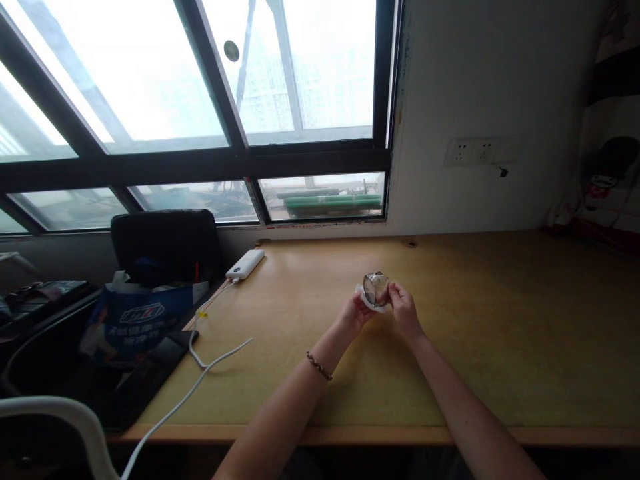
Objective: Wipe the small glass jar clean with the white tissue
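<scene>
Above the middle of the table, both hands hold a small clear round object (375, 288) that looks like a glass cup, its dark-edged rim tilted up. My left hand (354, 313), with a braided bracelet on its wrist, is closed from the left and below. A crumpled white tissue or cloth (373, 307) lies between it and the glass. My right hand (404, 310) pinches the glass at its right edge. The fingers partly hide the glass, and its inside is too small to make out.
A white power bank (245, 265) with a white cable (194, 363) lies at the left of the wooden table (500, 333). Left of the table stands a black chair (165, 240) with a blue bag (143, 317) on it. Behind are a window and a wall socket (483, 152).
</scene>
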`<state>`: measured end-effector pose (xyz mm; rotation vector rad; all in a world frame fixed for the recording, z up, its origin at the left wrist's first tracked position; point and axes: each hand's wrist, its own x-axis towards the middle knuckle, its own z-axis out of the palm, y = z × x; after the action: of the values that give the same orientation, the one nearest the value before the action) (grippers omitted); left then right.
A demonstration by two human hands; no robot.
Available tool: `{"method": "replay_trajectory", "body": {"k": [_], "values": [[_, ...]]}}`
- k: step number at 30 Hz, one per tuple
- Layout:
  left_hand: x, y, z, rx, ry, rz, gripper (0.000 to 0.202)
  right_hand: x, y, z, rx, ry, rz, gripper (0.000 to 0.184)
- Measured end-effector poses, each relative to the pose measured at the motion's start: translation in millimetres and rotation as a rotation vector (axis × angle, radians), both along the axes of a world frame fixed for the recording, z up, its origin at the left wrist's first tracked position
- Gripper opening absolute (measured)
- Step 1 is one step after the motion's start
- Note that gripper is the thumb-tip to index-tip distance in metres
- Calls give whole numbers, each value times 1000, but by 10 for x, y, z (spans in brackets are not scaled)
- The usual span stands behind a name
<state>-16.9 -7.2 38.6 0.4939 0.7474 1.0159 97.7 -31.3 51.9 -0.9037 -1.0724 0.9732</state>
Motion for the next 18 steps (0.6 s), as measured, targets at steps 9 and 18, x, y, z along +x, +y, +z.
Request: {"method": "replay_trajectory", "body": {"k": [9, 18], "values": [[-46, 42, 21, 87, -92, 54, 25, 10, -101, 1, 327, -759, -120, 22], [-102, -79, 79, 64, -154, -354, 35, 77, -162, 67, 377, -774, -146, 20]]}}
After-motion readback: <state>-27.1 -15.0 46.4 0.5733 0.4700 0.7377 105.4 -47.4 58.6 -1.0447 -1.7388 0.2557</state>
